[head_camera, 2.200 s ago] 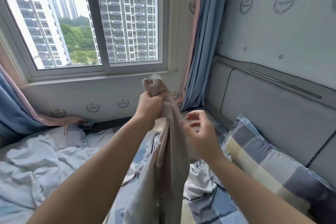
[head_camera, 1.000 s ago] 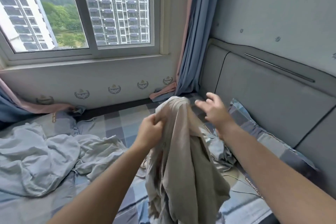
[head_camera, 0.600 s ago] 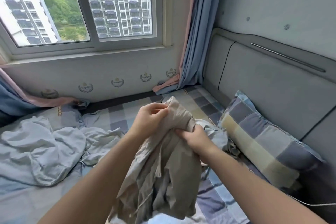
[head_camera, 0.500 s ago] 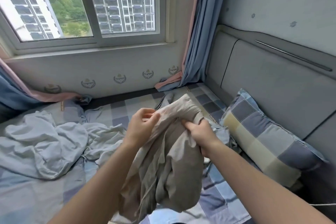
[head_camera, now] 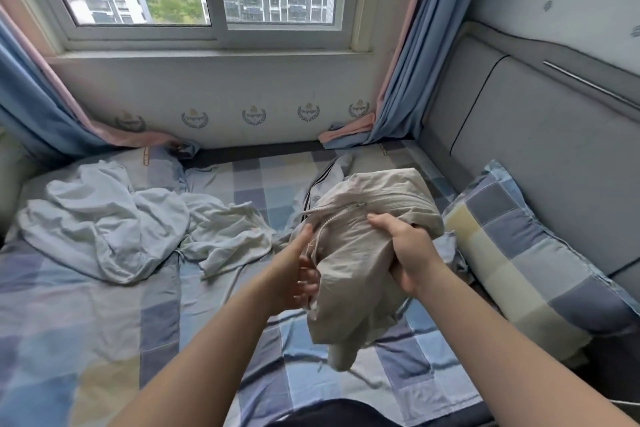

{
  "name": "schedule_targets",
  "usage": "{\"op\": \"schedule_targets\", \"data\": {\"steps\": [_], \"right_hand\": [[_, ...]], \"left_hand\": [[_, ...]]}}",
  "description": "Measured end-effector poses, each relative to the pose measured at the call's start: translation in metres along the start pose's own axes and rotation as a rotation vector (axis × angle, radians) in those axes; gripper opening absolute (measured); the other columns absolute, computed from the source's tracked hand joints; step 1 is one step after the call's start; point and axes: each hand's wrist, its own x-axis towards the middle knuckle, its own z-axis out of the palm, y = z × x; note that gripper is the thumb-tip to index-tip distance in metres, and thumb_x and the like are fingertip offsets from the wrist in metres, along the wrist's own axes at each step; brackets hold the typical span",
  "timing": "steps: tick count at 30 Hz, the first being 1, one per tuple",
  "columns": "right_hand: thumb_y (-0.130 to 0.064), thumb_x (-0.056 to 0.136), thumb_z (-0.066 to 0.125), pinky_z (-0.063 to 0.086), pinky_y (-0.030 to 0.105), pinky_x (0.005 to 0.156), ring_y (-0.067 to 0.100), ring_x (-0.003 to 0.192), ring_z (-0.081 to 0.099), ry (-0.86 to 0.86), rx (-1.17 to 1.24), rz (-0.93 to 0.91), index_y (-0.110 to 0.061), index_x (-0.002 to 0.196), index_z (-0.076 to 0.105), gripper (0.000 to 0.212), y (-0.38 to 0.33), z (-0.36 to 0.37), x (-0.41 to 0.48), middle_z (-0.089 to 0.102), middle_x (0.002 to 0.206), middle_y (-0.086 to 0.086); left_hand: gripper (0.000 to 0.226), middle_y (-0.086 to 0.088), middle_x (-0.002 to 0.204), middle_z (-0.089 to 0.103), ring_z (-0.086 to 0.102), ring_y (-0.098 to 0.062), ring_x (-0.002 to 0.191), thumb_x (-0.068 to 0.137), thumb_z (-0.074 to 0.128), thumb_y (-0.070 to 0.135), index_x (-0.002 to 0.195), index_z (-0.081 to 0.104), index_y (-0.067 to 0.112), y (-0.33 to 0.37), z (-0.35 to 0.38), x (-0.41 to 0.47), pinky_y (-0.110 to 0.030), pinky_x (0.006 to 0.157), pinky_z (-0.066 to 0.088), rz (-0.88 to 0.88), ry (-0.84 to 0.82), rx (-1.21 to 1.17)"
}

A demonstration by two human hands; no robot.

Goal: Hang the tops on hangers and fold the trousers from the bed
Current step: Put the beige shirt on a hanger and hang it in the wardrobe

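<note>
A beige garment [head_camera: 360, 253] with a zip and a drawstring hangs bunched above the checked bed [head_camera: 104, 340]. My right hand [head_camera: 408, 253] grips its upper right part, fingers curled into the fabric. My left hand [head_camera: 294, 274] is at its left edge with fingers tucked under a fold; the fingertips are partly hidden by cloth. A pale blue garment [head_camera: 104, 225] lies crumpled on the left of the bed. Behind the beige garment lies another light piece with dark stripes [head_camera: 332, 173].
A checked pillow [head_camera: 533, 253] leans against the grey padded headboard [head_camera: 536, 156] on the right. The window wall and blue curtains [head_camera: 398, 73] close the far side. A dark cloth [head_camera: 329, 412] shows at the bottom edge.
The beige garment has been lowered and turned so its zip faces up. My left hand has slid down from the top to its left edge. My view has tilted down toward the bed.
</note>
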Motion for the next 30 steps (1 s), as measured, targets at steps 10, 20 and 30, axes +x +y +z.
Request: {"op": "schedule_targets", "data": {"steps": [10,20,30], "right_hand": [[-0.012,0.09,0.069,0.06,0.043,0.078,0.033,0.085,0.073,0.154,0.048,0.103,0.001,0.106,0.073,0.021,0.069,-0.048,-0.002,0.076,0.095,0.018],[-0.034,0.098,0.061,0.052,0.039,0.08,0.021,0.095,0.065,0.01,-0.397,0.313,-0.018,0.11,0.061,0.02,0.089,-0.066,0.016,0.071,0.11,0.003],[-0.067,0.067,0.077,0.051,0.056,0.085,0.032,0.11,0.061,-0.15,-0.256,0.792,-0.025,0.101,0.073,0.054,0.127,-0.005,0.045,0.071,0.107,0.002]], "left_hand": [[0.013,-0.01,0.082,0.062,0.062,-0.021,0.069,0.106,0.05,0.014,0.093,0.054,0.014,0.03,0.017,0.022,-0.034,0.058,0.06,0.357,0.113,-0.473],[0.017,-0.005,0.077,0.055,0.053,-0.018,0.067,0.099,0.049,0.01,0.083,0.051,0.014,0.041,0.005,-0.022,-0.03,0.061,0.045,0.52,-0.112,-0.242],[0.042,-0.016,0.111,0.064,0.062,-0.028,0.097,0.084,0.056,0.02,0.123,0.061,0.004,0.033,-0.001,-0.058,-0.041,0.087,0.05,0.535,-0.402,-0.398]]}}
